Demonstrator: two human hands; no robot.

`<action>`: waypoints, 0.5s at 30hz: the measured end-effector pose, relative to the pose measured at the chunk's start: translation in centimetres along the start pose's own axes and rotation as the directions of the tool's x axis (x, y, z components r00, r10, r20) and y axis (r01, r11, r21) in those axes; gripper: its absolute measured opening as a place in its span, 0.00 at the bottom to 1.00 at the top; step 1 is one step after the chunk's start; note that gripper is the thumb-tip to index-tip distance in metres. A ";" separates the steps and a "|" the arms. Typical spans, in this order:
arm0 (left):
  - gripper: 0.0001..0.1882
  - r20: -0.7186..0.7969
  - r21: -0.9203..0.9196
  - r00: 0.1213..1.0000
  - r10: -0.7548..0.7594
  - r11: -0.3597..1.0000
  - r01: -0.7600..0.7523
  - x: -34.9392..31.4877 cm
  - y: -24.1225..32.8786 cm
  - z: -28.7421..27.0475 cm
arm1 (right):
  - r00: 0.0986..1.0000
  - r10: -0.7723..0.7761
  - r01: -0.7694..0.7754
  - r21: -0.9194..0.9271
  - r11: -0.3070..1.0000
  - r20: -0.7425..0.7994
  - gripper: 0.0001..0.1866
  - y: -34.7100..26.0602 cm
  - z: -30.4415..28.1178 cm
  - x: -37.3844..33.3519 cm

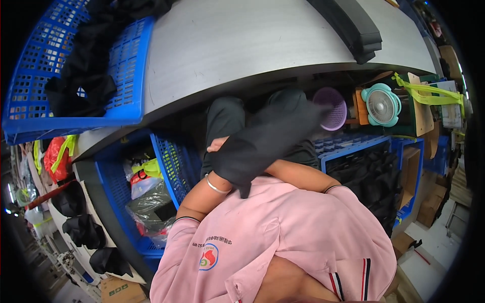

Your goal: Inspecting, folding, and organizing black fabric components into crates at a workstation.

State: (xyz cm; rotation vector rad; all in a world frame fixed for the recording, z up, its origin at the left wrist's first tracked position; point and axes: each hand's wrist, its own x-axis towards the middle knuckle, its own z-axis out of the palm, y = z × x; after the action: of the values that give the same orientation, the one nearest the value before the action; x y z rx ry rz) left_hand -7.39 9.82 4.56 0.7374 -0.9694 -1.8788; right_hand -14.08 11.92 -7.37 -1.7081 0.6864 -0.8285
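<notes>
Desk (242, 40): smooth pale grey top, a few thin dark scratches toward the left. Front edge reads as curved, lens bend. Blue basket (135, 70) sits at the left end, perforated plastic walls, near side close to the front edge. Black cloth (83, 93) is heaped inside it, crumpled. Black stack (348, 30) lies flat on the right part: long pieces, layered, near end uneven and just short of the front edge, far end out of frame. Basket and stack well apart.
</notes>
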 end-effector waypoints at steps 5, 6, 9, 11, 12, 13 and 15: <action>0.24 -0.006 0.111 0.989 0.146 0.983 -0.145 1.0 0.7 -2.2 | 0.946 -0.113 0.046 -0.220 0.974 -0.305 0.08 1.4 -0.4 -1.6; 0.25 -0.006 0.135 0.985 0.175 0.976 -0.173 1.2 0.8 -3.1 | 0.958 0.103 -0.145 -0.143 0.979 -0.267 0.08 0.8 -1.1 -1.8; 0.28 0.072 0.201 0.949 0.307 0.927 -0.315 2.5 1.0 -5.9 | 0.773 0.573 -0.507 0.277 0.816 -0.272 0.10 -3.4 -5.3 -3.4; 0.28 -0.020 0.482 0.928 0.371 0.817 -0.316 2.9 0.4 -6.9 | 0.707 0.527 -0.450 0.275 0.850 -0.472 0.11 -5.9 -8.0 -2.7; 0.28 0.008 0.523 0.917 0.400 0.780 -0.345 3.0 0.1 -7.2 | 0.722 0.326 -0.361 0.070 0.930 -0.611 0.10 -6.8 -8.7 -2.0; 0.26 -0.024 0.579 0.920 0.390 0.756 -0.305 2.9 -0.4 -7.2 | 0.721 0.076 -0.247 -0.153 0.957 -0.689 0.09 -7.6 -9.3 -1.1; 0.25 -0.042 0.627 0.924 0.380 0.730 -0.272 2.9 -1.3 -6.8 | 0.782 0.057 -0.227 -0.198 0.953 -0.621 0.10 -8.8 -9.9 0.4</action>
State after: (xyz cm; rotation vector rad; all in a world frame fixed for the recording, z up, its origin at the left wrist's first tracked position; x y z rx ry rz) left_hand -3.86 5.41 -0.42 1.0030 -1.5172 -1.1555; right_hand -21.45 8.35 3.10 -1.5805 1.4090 -1.2420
